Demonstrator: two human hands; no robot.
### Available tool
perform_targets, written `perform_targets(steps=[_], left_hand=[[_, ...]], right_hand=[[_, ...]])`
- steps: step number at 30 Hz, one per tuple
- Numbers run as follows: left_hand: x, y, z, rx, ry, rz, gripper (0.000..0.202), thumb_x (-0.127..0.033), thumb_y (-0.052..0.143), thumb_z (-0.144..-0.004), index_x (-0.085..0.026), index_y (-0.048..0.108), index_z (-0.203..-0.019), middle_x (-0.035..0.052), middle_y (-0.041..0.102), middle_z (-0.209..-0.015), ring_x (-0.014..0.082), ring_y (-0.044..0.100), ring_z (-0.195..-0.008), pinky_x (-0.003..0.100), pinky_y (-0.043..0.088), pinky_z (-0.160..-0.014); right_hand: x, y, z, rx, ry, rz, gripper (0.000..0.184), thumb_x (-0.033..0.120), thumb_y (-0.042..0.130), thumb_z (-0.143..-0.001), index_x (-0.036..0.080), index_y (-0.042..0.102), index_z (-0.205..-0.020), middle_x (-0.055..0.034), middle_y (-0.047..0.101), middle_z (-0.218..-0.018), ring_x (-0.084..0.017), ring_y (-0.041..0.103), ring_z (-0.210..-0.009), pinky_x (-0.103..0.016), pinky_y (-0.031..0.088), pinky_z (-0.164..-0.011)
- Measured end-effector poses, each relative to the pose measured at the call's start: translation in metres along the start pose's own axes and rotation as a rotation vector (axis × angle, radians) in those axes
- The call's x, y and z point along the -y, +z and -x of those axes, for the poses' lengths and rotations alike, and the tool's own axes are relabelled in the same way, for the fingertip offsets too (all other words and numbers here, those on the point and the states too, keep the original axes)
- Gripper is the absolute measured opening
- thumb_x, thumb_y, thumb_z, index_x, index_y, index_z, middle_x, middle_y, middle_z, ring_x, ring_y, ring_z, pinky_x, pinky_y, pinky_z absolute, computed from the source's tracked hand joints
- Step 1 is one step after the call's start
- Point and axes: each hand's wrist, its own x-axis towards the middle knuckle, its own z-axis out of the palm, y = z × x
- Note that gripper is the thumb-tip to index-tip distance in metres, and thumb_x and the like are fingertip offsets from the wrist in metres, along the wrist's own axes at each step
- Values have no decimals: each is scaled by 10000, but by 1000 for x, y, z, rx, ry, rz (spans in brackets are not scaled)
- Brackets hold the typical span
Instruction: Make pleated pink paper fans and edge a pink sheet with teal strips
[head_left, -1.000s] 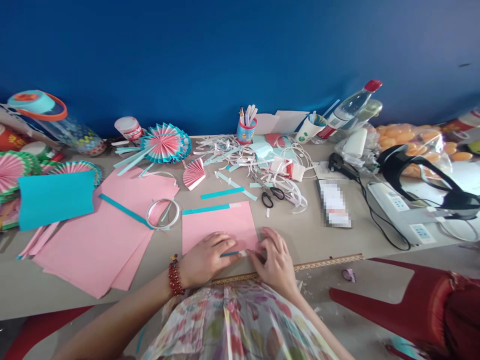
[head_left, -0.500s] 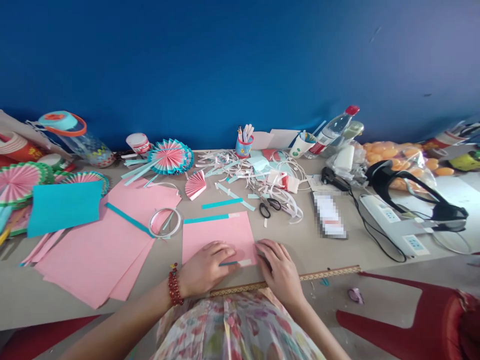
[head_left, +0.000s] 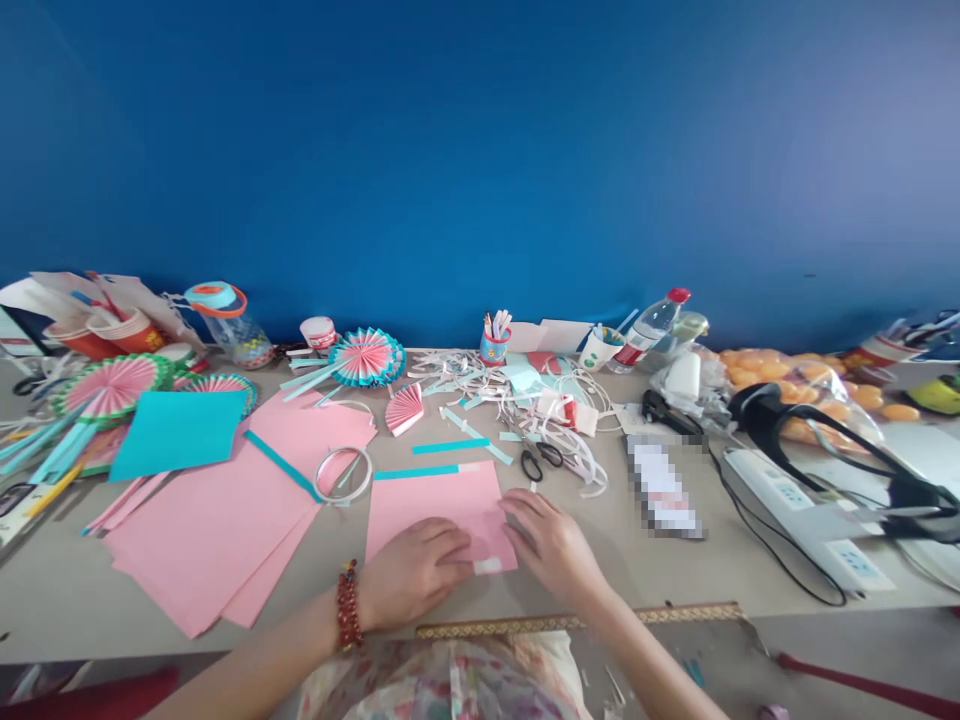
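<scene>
A pink paper sheet point(head_left: 431, 502) lies flat in front of me, with a teal strip point(head_left: 416, 473) along its far edge and whitish patches at the ends of its far and near edges. My left hand point(head_left: 416, 572) rests on the sheet's near left part, fingers loosely bent and laid on it, a red bead bracelet at the wrist. On the other side, my right hand point(head_left: 551, 545) touches the sheet's right edge with its fingertips, fingers extended. Neither hand grips anything. Just beyond the sheet lie a loose teal strip point(head_left: 450, 447) and black-handled scissors point(head_left: 541, 459).
To the left are larger pink sheets point(head_left: 217, 550), a tape roll point(head_left: 343, 500), a teal sheet point(head_left: 180, 432) and pleated paper fans point(head_left: 367, 357). Paper scraps point(head_left: 480, 395) cover the back middle. A phone point(head_left: 664, 485), a power strip point(head_left: 802, 520) and a black headset strap point(head_left: 840, 440) lie right.
My view has tilted up and shifted left. My left hand now covers more of the teal strip at the sheet's near edge, and my right fingers have moved onto the right edge.
</scene>
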Motion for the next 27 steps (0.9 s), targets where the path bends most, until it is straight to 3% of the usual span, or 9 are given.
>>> perform_targets(steps=[7,12,16,21,27], left_hand=[[-3,-17,1,66,-9,-39,379,-276,517,-940,-226,533,-1316,109,558,-1363,270,518,-1227,445,418,-1077],[21,-27,-1,-32,-145,-33,311,-221,532,-917,-214,595,-1221,106,584,-1313,248,537,-1214,415,448,-1053],[48,-23,-19,-86,-304,-112,330,-217,569,-901,-186,592,-1229,124,566,-1302,273,526,-1216,448,454,-1037],[68,-10,-47,-143,-377,-73,301,-226,626,-876,-185,597,-1172,84,596,-1120,248,558,-1083,400,494,-948],[79,0,-56,-219,-429,-24,75,-161,577,-892,-161,646,-921,64,609,-914,234,583,-924,373,498,-832]], right_hand=[[-20,11,-49,-23,-66,-20,236,132,539,-872,195,677,-1053,-81,719,-1058,-228,671,-993,-367,548,-857],[-32,26,-71,-47,-111,88,322,141,584,-843,172,646,-1158,-120,686,-1155,-263,622,-1092,-426,521,-930],[-33,35,-80,-64,-155,97,319,178,625,-849,158,640,-1168,-136,684,-1115,-283,623,-1050,-473,499,-944],[-30,41,-79,-120,-177,22,271,147,603,-868,212,664,-1124,-83,672,-1003,-249,608,-939,-407,518,-853],[-35,43,-77,-131,-230,-154,245,99,517,-892,209,680,-1038,-75,699,-985,-220,637,-929,-359,537,-823]])
